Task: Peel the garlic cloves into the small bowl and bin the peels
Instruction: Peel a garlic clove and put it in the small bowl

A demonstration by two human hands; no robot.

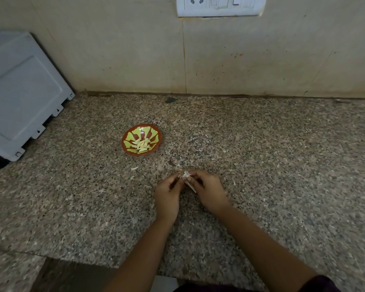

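Fingers [200,176] hide most of the garlic clove [186,175], and the top edge crops the switch plate [220,6].

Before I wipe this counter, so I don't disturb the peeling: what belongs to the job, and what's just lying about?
Job: small bowl, peeled cloves in it, garlic clove pinched by left hand and right hand, loose pale scrap.
Lying about: grey appliance, switch panel, dark chip.

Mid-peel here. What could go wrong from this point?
The left hand and right hand pinch the papery garlic clove over the speckled granite counter, short of the red-and-green small bowl; it could drop, like the pale stray clove lying there. The loose peel strip could fall unnoticed; no bin shows.
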